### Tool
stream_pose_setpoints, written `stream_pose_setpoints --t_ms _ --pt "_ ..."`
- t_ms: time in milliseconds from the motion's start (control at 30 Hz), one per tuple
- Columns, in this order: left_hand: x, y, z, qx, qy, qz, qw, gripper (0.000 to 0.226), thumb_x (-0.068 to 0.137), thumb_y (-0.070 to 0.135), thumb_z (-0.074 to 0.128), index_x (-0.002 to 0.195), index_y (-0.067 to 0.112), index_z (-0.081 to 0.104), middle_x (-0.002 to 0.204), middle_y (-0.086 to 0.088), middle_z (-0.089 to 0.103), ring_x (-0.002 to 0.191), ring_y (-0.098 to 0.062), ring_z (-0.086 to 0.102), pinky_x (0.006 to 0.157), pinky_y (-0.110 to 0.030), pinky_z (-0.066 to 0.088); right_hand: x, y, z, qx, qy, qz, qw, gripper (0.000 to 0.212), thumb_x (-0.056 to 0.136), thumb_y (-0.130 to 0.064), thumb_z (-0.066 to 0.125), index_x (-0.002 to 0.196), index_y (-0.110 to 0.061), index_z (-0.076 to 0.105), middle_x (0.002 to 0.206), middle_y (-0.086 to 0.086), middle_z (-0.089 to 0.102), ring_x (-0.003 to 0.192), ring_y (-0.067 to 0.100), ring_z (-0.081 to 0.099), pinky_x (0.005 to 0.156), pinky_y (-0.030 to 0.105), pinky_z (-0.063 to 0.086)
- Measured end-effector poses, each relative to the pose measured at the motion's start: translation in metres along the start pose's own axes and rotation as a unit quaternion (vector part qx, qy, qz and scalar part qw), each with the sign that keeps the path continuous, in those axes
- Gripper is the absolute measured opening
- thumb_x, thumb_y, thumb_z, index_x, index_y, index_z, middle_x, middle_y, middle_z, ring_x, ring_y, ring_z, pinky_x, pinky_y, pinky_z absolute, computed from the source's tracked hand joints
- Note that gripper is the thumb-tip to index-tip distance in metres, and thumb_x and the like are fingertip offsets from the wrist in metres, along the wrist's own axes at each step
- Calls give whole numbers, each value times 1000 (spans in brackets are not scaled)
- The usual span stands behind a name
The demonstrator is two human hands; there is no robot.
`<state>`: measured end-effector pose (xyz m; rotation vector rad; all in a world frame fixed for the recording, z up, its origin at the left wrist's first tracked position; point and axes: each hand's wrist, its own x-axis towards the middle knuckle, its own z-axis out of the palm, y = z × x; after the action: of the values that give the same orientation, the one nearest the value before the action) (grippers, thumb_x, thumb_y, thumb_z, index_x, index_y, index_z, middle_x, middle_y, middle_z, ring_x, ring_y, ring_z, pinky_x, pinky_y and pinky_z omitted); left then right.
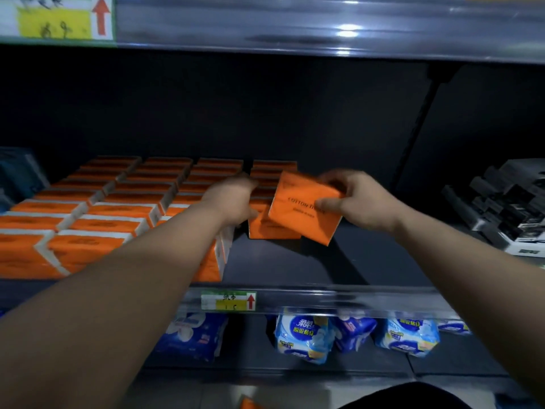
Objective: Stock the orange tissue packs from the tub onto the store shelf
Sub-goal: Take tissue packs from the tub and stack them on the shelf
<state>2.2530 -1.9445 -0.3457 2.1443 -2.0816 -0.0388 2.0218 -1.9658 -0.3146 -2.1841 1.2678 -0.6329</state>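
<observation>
Left hand [236, 200] and right hand [358, 202] on bare forearms [132, 276]; dark garment [413, 398] below.

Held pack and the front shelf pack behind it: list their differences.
The held pack is tilted, gripped by the right hand; the shelf pack stands upright on the shelf. The held pack shows its printed face; the shelf pack is partly hidden. Both are orange.

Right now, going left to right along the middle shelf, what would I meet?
First blue packs, then stocked orange tissue packs, left hand, held orange tissue pack, right hand, black boxes.
</observation>
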Motion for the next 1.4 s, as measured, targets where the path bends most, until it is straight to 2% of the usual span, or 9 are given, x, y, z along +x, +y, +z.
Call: stream_pose_setpoints --t_ms 100,200,367,533,733,967,1100,1200,1400 --pt "-13 -11 -11 -14 38 -1 999 57 86 32 62 138 21 44 136 -10 51 123 -28 50 93 -33 43 1 -4 23 -42 -36 -16 998 36 78 -24 74 110 -29 59 107 -3 61 97 17 61 91 38 51" --pt "-27 -24 -14 -22 79 -17 997 43 87 31 59 129 19 54 129 -9 59 117 -29 54 93 -34 47 4 -7 46 -102 -46 -25 993 39 79 -29 72 114 -35 57 116 -5 49 106 18 55 95 38 47" --pt "-43 -40 -8 -41 99 -29 994 41 85 33 59 124 20 59 125 -8 61 115 -27 57 92 -41 50 10 -5 74 -167 -6 -45 985 47 83 -32 68 128 -33 52 126 3 41 123 22 38 102 39 39" --pt "-49 -48 -1 -45 111 -27 992 44 85 40 58 126 23 58 125 -7 60 115 -26 57 93 -40 49 12 -2 89 -228 51 -51 971 51 83 -33 67 131 -31 51 127 6 43 118 26 37 102 36 31" --pt "-65 -49 -8 -61 118 -30 991 43 85 35 59 126 20 58 125 -6 59 115 -26 56 96 -41 47 6 -17 90 -208 58 -61 974 60 81 -43 66 135 -28 45 133 5 44 122 25 36 103 34 28" --pt "-125 -70 -23 -73 138 -55 986 41 85 33 61 123 20 60 122 -6 60 112 -27 58 92 -39 48 -12 -74 111 -167 55 -153 972 48 85 -33 64 130 -18 55 134 4 51 128 24 40 107 31 26" --pt "-177 -102 -32 -70 142 -91 983 40 84 40 53 118 23 62 115 -3 64 107 -25 60 90 -40 49 -21 -118 148 -147 43 -230 961 43 78 -28 68 118 -12 64 119 10 63 121 31 50 107 37 33" --pt "-223 -133 -40 -45 144 -127 980 37 85 34 60 119 21 62 120 -4 63 113 -26 58 94 -39 47 -32 -158 181 -126 21 -270 954 38 76 -31 60 109 -14 66 108 10 67 110 31 56 101 39 41" --pt "-328 -211 -40 -28 124 -241 962 32 84 32 61 114 24 64 113 -2 65 109 -25 60 87 -34 49 -58 -231 265 -89 -59 -330 938 40 77 -30 61 113 -13 64 112 12 64 111 30 55 101 39 40"
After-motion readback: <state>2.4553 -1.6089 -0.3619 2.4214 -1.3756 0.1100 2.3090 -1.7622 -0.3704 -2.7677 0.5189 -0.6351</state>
